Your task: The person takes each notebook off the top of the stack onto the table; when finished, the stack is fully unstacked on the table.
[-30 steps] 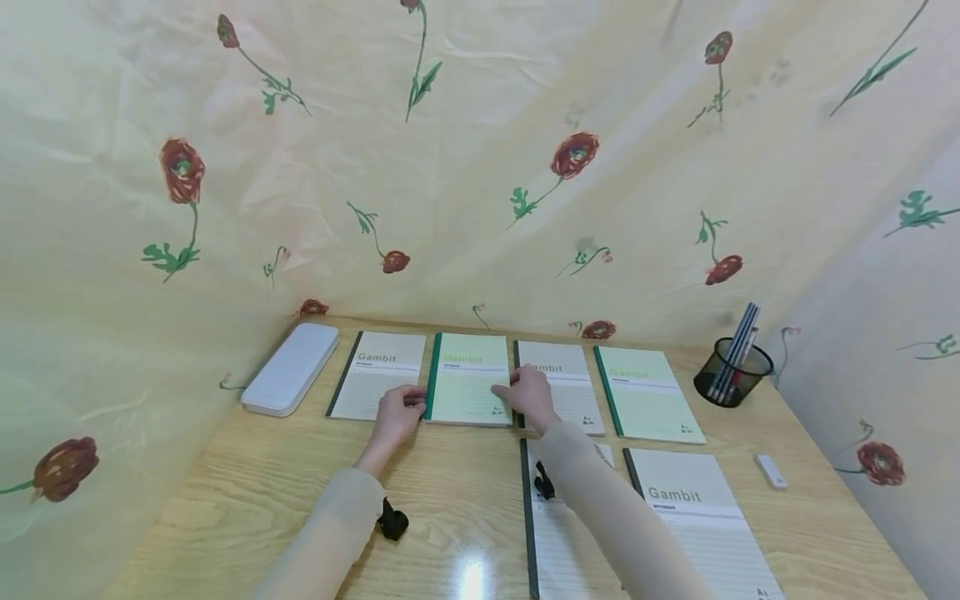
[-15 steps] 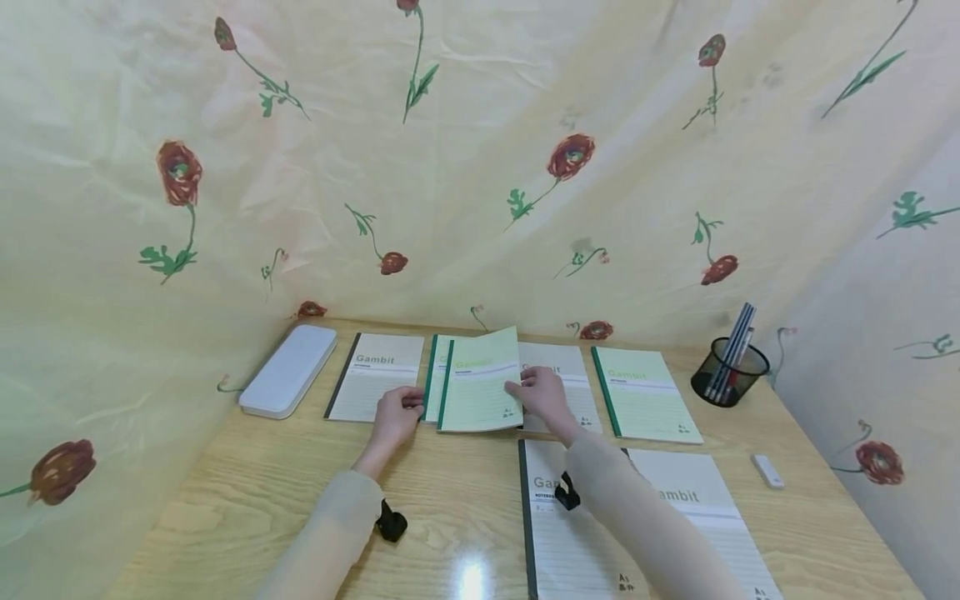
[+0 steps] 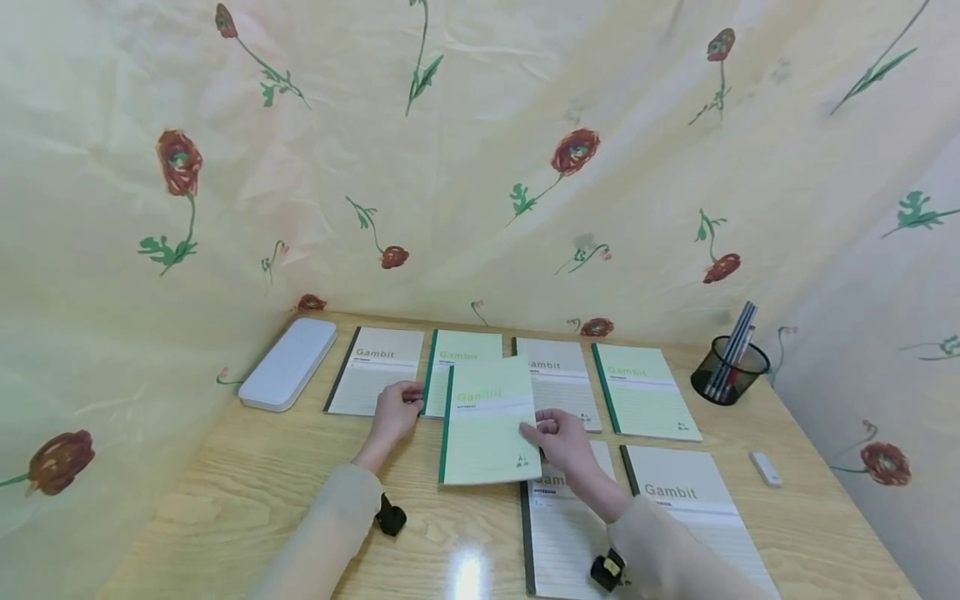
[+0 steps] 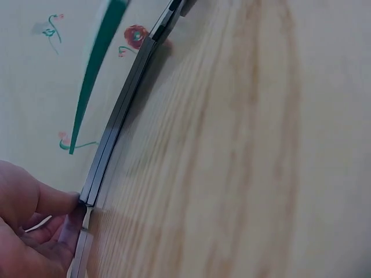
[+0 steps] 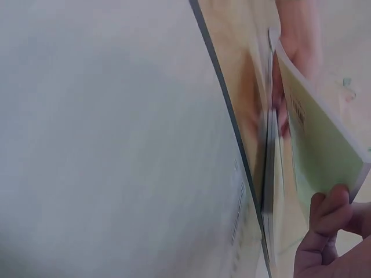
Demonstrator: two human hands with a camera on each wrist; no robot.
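A pale green Gambit notebook (image 3: 487, 425) with a dark green spine is held up in front of the back row. My right hand (image 3: 564, 446) grips its right edge, thumb on the cover; in the right wrist view, curled fingers (image 5: 331, 208) show against its back. My left hand (image 3: 396, 414) holds the lower left corner of the green notebook (image 3: 465, 343) left lying in the back row. In the left wrist view, the left thumb (image 4: 55, 201) touches that corner. The lifted notebook hides part of the lying green one.
Grey Gambit notebooks (image 3: 382, 358) (image 3: 558, 367) flank the lying green one, with another green notebook (image 3: 641, 392) further right. Two larger notebooks (image 3: 558, 542) (image 3: 693, 492) lie in front. A white case (image 3: 291, 362), a mesh pen cup (image 3: 731, 375) and an eraser-like white block (image 3: 767, 469) stand around.
My right hand has lifted the upper green notebook off the one beneath and drawn it toward me and slightly right. The left hand has stayed at the lower notebook's corner.
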